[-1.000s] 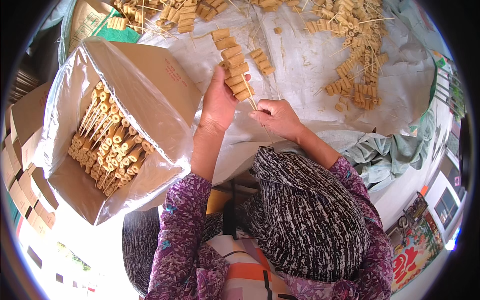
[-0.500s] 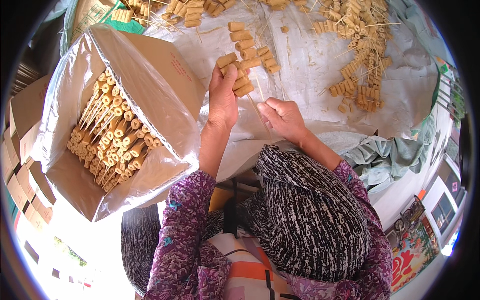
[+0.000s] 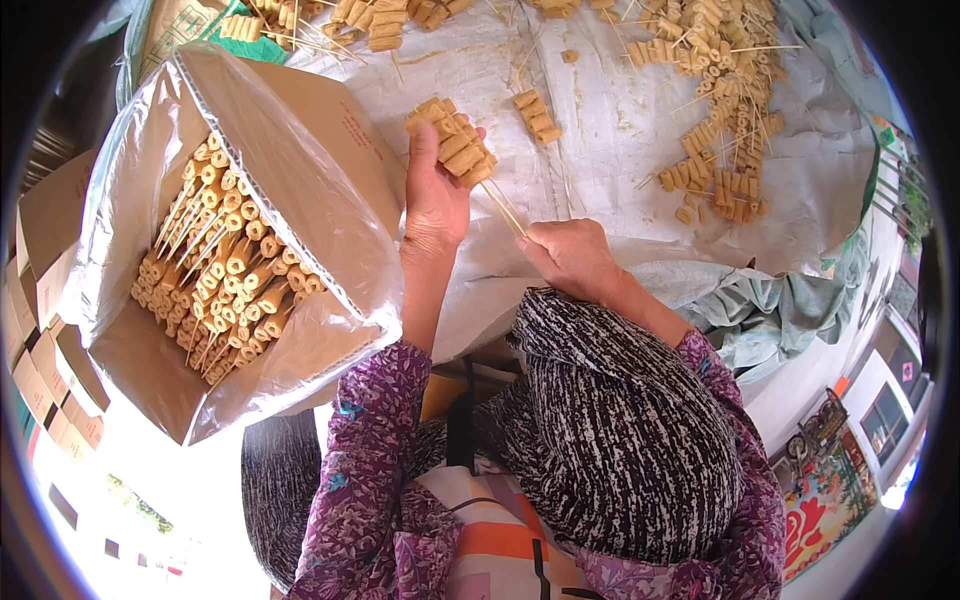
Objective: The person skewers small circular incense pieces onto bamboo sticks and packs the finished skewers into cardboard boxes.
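Observation:
My left hand (image 3: 437, 195) is closed around a small stack of skewers threaded with tan, hollow food rolls (image 3: 455, 143). Their bare sticks slant down toward my right hand (image 3: 572, 255), whose fingers pinch the stick ends. Just right of the held skewers, another skewer of rolls (image 3: 538, 116) lies on the white sheet. To the left of my forearm stands an open cardboard box (image 3: 320, 130) lined with clear plastic. Inside it are rows of packed skewers (image 3: 225, 260), roll ends facing up.
The white sheet (image 3: 620, 150) covers the work surface. A large heap of skewers (image 3: 735, 110) spreads over its right side, with more along the far edge. Stacked cartons (image 3: 60, 375) stand at far left. A bunched grey-green cloth (image 3: 790, 315) hangs at the right edge.
The skewer that stood out above my left hand is now drawn together with the others in it. My right hand has moved slightly down and now grips the stick ends.

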Motion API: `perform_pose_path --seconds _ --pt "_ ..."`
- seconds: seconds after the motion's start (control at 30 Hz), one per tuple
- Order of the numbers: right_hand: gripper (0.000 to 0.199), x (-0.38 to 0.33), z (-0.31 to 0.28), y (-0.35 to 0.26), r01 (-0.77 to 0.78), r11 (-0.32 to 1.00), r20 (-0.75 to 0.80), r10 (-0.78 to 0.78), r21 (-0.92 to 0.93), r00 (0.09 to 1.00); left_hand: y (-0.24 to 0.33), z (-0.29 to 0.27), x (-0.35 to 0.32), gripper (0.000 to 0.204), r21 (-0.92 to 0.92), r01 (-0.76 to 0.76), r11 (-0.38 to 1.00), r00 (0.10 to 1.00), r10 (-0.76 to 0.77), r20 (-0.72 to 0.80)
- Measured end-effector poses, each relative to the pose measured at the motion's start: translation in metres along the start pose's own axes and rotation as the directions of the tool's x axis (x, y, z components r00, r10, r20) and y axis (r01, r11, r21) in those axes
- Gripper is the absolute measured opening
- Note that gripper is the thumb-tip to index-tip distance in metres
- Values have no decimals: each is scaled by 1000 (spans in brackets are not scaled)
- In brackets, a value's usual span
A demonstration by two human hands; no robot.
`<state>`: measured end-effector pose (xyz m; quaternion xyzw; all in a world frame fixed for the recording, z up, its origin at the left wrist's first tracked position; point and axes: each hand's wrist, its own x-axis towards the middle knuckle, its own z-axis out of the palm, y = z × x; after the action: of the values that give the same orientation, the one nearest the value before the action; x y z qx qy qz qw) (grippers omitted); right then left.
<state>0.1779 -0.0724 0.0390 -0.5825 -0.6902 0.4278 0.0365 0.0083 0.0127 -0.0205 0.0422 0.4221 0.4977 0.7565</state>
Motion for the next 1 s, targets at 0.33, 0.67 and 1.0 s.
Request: perform_pose_path --seconds 0.33,0.67,1.0 --pt "32 -6 -28 43 -117 992 -181 122 39 976 5 2 -3 45 209 -77 975 996 85 -32" --pt "46 -62 -78 237 -418 450 -437 68 -789 897 3 -1 -8 48 123 -27 992 999 22 42" --pt "38 -20 -110 187 -381 583 -328 200 -717 923 3 -13 -8 55 77 29 997 991 -39 131"
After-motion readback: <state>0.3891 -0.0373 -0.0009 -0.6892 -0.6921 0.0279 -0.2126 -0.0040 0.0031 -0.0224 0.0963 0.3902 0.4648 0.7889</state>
